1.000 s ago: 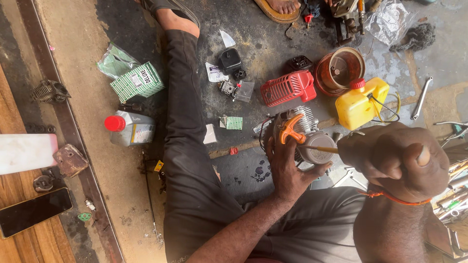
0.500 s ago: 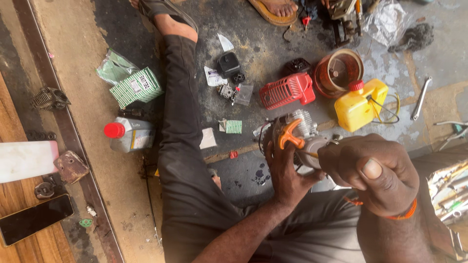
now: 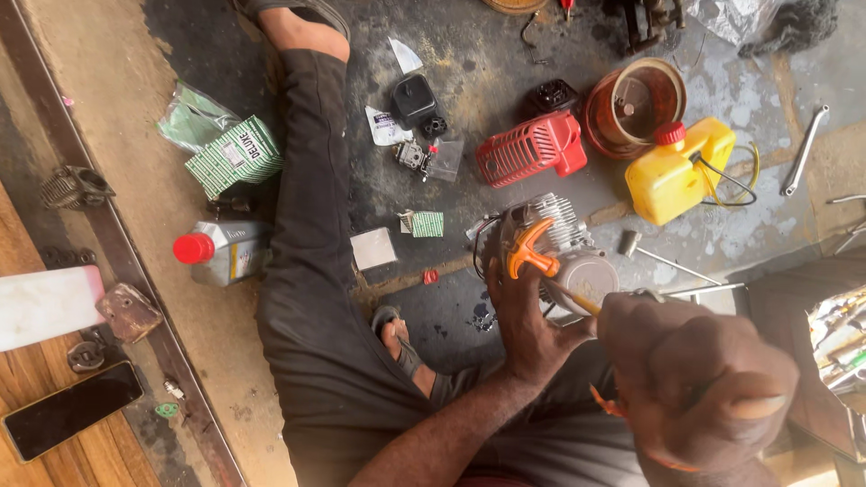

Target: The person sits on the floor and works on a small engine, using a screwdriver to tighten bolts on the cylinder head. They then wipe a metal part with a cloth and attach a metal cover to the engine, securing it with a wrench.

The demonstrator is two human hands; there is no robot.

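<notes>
Grey small engine (image 3: 564,252) with cooling fins and an orange pull handle (image 3: 530,253), on the oily concrete floor (image 3: 469,63) between the knees. Left hand (image 3: 523,316) wrapped round its near left side, fingers curled tight against the casing. Right hand (image 3: 699,379) near right, closed in a fist on a thin tool (a screwdriver (image 3: 577,300), by the look) touching the engine. Just beyond: red engine cover (image 3: 532,149) and yellow fuel tank (image 3: 677,167)

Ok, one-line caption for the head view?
Left hand steadies a small engine; right hand works a screwdriver on it.
</notes>
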